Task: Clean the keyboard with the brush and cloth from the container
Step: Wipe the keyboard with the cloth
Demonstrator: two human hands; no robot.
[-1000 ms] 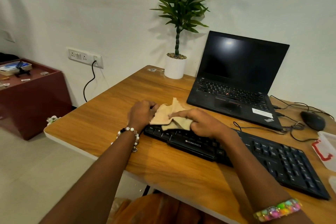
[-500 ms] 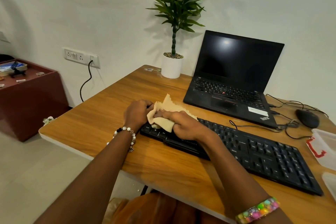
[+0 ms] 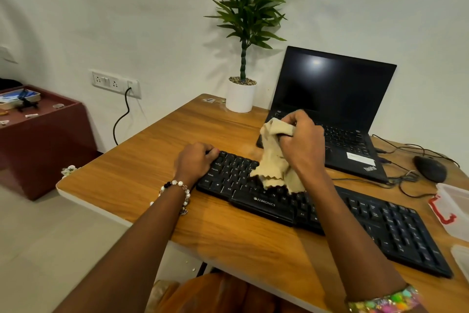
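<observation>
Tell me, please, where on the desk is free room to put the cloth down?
Bare wood lies left of the keyboard up to the plant pot, and along the near desk edge. Crowded: right side, with laptop, mouse, cables, container.

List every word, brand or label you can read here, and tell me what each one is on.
"ZEBRONICS": front edge of the keyboard.
"ThinkPad", blurred: corner of the laptop.
"Ctrl", "Alt", "Caps Lock" and single letters: keyboard keys, near the left hand.
White sticker on the laptop: print too blurred to read.
Red mark on the container: shape only, no readable text.
</observation>
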